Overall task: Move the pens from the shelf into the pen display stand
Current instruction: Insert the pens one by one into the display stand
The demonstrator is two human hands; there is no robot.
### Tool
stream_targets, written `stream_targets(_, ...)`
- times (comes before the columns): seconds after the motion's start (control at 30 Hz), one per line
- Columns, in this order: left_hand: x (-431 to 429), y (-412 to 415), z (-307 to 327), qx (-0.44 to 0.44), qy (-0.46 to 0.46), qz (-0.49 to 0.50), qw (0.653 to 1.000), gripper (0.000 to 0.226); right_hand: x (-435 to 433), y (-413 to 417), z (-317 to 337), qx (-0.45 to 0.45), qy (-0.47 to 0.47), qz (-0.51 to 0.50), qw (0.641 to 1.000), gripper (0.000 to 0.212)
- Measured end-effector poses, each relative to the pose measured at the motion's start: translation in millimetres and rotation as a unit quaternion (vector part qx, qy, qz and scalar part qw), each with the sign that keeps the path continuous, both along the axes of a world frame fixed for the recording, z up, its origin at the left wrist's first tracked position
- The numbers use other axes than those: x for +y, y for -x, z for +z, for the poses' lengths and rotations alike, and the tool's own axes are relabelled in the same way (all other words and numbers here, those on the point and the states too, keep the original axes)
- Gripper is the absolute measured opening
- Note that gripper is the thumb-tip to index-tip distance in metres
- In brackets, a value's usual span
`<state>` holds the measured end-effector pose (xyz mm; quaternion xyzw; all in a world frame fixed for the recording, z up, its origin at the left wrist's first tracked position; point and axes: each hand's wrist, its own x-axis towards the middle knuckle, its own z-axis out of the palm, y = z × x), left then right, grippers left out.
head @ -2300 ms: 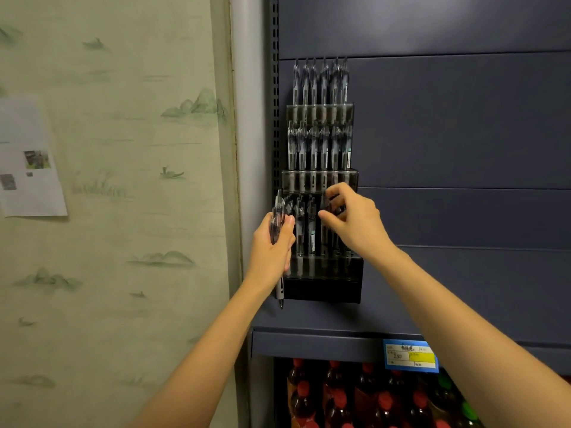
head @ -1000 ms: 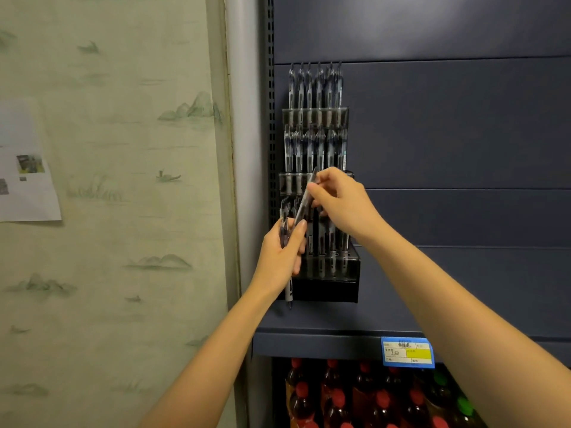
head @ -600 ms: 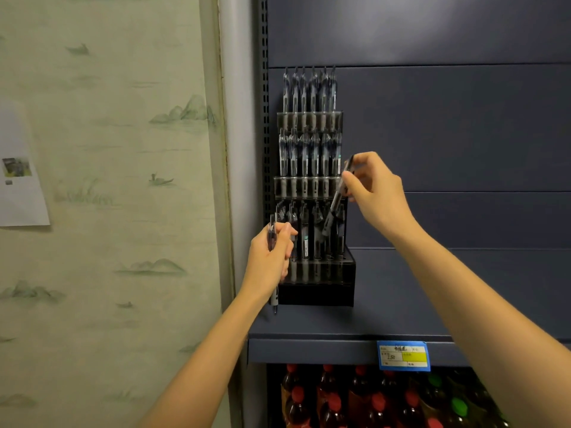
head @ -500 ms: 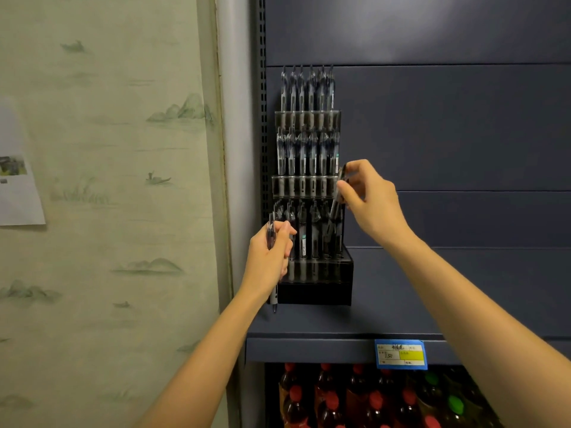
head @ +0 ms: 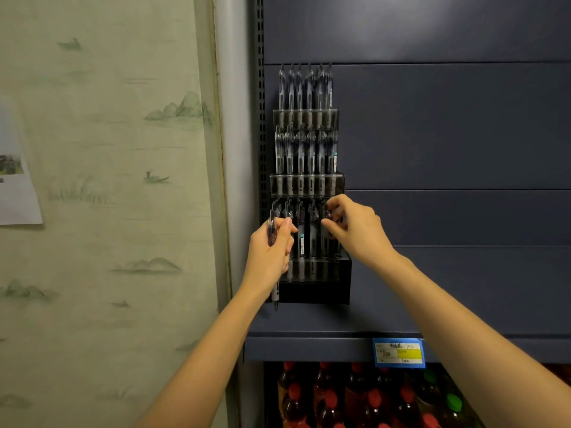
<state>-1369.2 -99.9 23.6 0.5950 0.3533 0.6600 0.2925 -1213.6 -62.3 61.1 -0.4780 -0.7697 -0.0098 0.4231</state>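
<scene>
A white paper sheet [head: 17, 193] hung on the pale green landscape-printed wallpaper [head: 108, 230]. The left hand [head: 270, 253] gripped a clear-barrelled pen [head: 272, 230] upright in its curled fingers, just beside the left edge of the three-tier dark plastic pen display stand [head: 313, 292], with the tip poking out below the palm. Rows of pens [head: 304, 156] stood in the stand's tiers. The right hand [head: 360, 234] pinched the top of a dark pen [head: 327, 214] standing at the right end of the lowest tier. The stand sat on a dark blue-grey metal shelf [head: 309, 349], which carried a blue and yellow price label [head: 398, 352] on its front edge, with red-capped bottles [head: 327, 400] below.
</scene>
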Motion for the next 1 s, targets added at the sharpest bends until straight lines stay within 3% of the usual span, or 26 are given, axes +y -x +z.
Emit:
stream_targets(0.23, 1, -3, 1, -0.001, 0.006, -0.003, 1.000, 0.026, -2, 1, -5, 0.009, -0.003, -0.032, 0.999, 0.025)
stream_targets(0.37, 1, -6, 3, -0.005, 0.009, -0.008, 1.000, 0.027, -7, 3, 0, 0.027, -0.053, -0.027, 0.998, 0.025)
stream_targets(0.5, 2, -9, 4, -0.006, 0.009, -0.005, 1.000, 0.027, -18, 13, 9, 0.055, -0.069, 0.065, 0.994, 0.013)
stream_targets(0.67, -2, -17, 8, 0.013, 0.012, 0.026, 0.999, 0.024, -28, 28, 15, 0.025, -0.018, 0.140, 0.990, 0.024)
stream_targets(0.77, -4, -19, 10, 0.016, 0.016, 0.034, 0.999, 0.021, -30, 33, 15, 0.049, 0.004, 0.169, 0.984, 0.021)
stream_targets(1.0, -1, -6, 11, 0.142, 0.004, 0.071, 0.987, 0.014, -31, 28, 24, 0.118, 0.051, 0.206, 0.970, 0.014)
